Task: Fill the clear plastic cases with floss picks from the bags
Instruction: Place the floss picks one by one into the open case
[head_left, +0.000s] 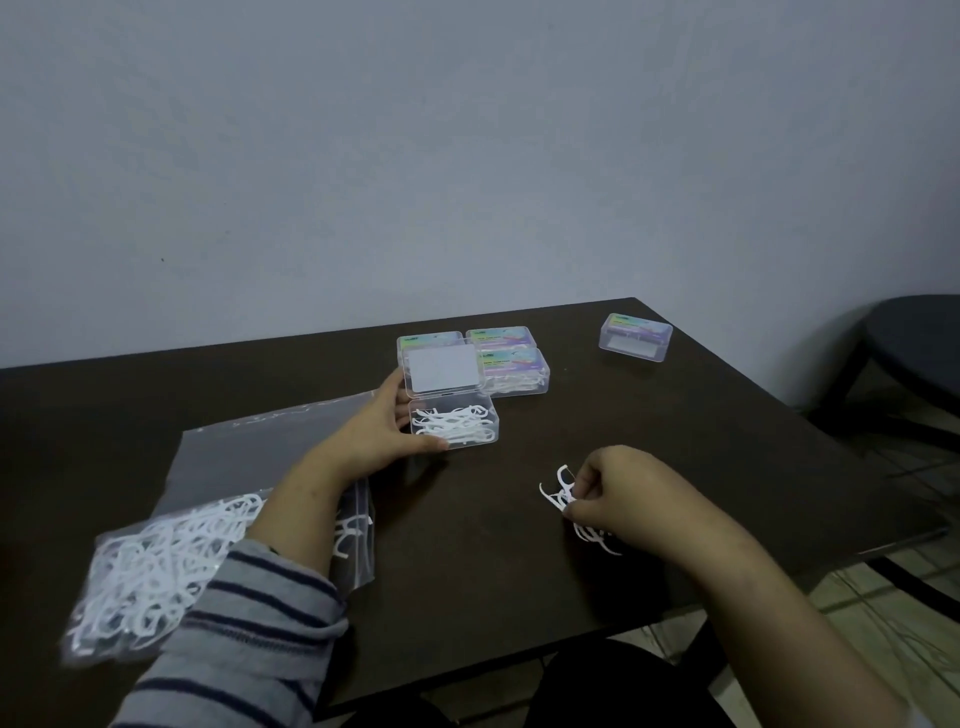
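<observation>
An open clear plastic case (485, 413) stands mid-table with its lid (441, 368) raised, and several white floss picks lie inside. My left hand (382, 428) grips the case's left side. My right hand (618, 488), to the right and nearer me, pinches a small bunch of white floss picks (558, 488) just above the table. A clear zip bag (150, 564) holding many floss picks lies at the left, partly under my left forearm.
Three closed labelled cases (511, 358) sit grouped behind the open one. Another closed case (635, 336) rests alone near the far right corner. The dark table's (467, 545) right edge runs diagonally; a dark stool (914, 338) stands beyond it.
</observation>
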